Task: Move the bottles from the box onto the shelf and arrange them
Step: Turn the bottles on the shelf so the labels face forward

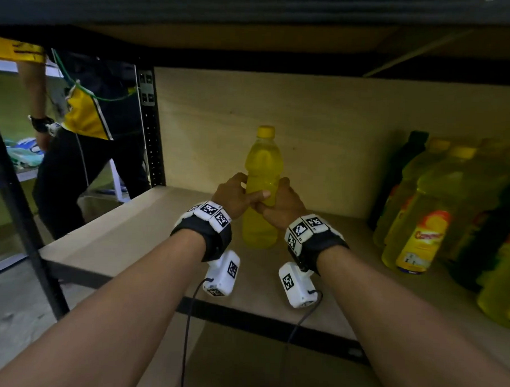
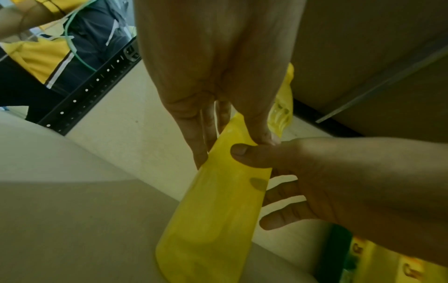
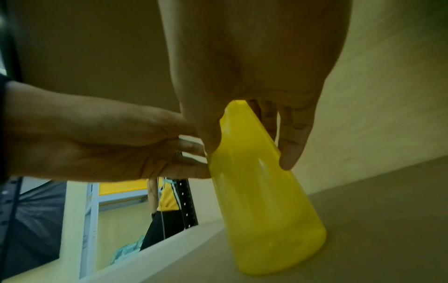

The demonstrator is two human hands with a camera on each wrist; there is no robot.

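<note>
A clear bottle of yellow liquid with a yellow cap stands upright on the wooden shelf board, near its middle. Both hands hold it around the waist: my left hand wraps it from the left and my right hand from the right, thumbs meeting in front. In the left wrist view the bottle runs down from my left hand, with the right hand beside it. In the right wrist view the bottle stands on the board under my right hand. The box is out of view.
Several yellow bottles with orange labels and a dark bottle stand in a group at the right of the shelf. A black shelf post rises at the back left. A person in yellow and black stands beyond the left end.
</note>
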